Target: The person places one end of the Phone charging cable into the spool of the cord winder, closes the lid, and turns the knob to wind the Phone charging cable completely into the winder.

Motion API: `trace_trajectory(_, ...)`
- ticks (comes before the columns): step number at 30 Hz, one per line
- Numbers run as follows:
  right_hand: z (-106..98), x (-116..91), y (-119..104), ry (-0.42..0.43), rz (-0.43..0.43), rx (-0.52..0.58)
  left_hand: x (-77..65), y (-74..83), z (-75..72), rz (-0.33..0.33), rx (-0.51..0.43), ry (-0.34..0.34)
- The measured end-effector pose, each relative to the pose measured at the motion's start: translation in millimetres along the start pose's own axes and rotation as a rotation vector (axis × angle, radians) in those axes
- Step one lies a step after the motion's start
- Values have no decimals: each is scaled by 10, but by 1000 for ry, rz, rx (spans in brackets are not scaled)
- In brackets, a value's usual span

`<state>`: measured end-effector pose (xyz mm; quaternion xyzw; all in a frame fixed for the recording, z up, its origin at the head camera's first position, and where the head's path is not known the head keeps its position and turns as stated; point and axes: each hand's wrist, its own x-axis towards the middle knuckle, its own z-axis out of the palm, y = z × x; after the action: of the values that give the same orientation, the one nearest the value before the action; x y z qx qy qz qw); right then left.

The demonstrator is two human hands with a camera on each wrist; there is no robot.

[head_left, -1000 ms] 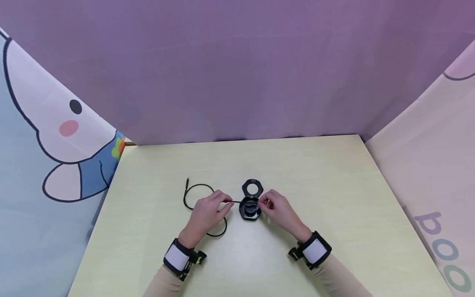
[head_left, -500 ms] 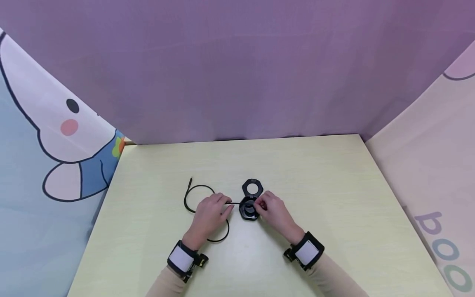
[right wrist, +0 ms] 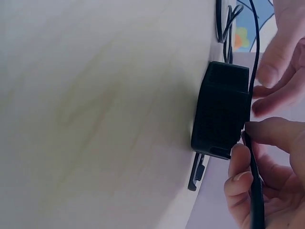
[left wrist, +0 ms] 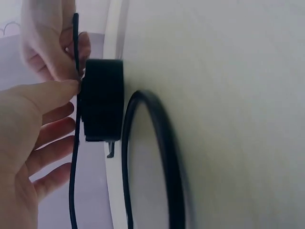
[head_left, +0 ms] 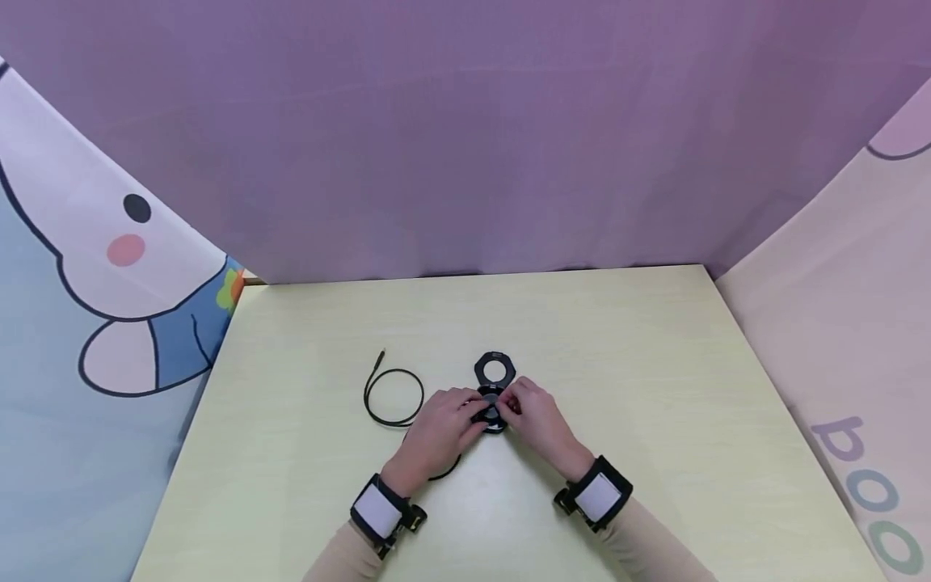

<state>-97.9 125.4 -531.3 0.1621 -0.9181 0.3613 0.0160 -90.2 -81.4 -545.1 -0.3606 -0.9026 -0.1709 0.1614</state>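
A black, many-sided case (head_left: 494,427) sits on the table with its ring-shaped lid (head_left: 480,371) hinged back behind it. My left hand (head_left: 440,428) is over the case's left side, thumb and fingertips pinching a thin black cable (left wrist: 72,191). From the right, my right hand (head_left: 537,422) pinches the same cable near a thicker black end (right wrist: 257,205), right at the case's top. The stretch between the hands runs across the mouth of the case (right wrist: 221,107). Fingers hide most of the case's inside from the head view.
The rest of the cable lies looped on the pale table (head_left: 618,347) left of the case, its plug (head_left: 380,360) pointing away from me. A purple cloth (head_left: 465,162) hangs behind the table, with printed cloths on both sides.
My left hand has moved right along with the cable, from beside the case to over it. My right hand has shifted slightly left, and the loose loop has been drawn a little rightward.
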Motion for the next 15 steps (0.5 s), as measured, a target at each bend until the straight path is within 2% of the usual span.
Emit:
trace_trajectory(4,0,1,-15,-10,13,15,6,32,32,13,-1,-17)
trace_trajectory(9,-1,-3,-15,-3,55,33,22,57,28,-7,22,-53)
trace_trajectory(15,-33,-16,-7,10,90,32,33,74,19,-10,43,-64)
